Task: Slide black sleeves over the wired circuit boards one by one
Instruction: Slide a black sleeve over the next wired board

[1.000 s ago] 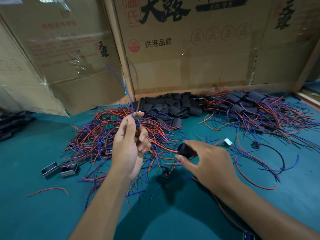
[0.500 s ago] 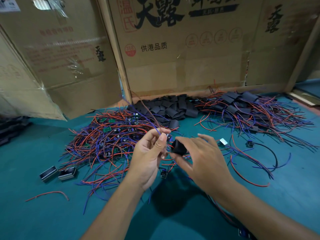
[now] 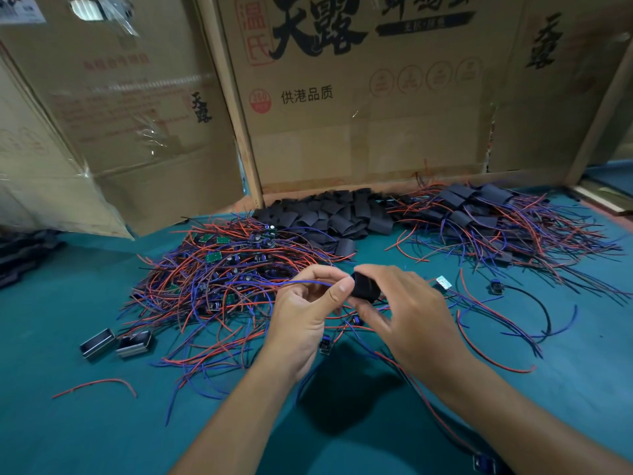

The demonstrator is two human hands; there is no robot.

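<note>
Both hands meet above the green surface. Right hand has its grip curled round a black sleeve, thumb below, fingers on top. Left hand pinches a blue wire between thumb and forefinger, right at the sleeve's open end. Behind the left hand lies a tangle of wired boards; a heap of loose sleeves sits near the cardboard wall, and sleeved boards pile to the right.
</note>
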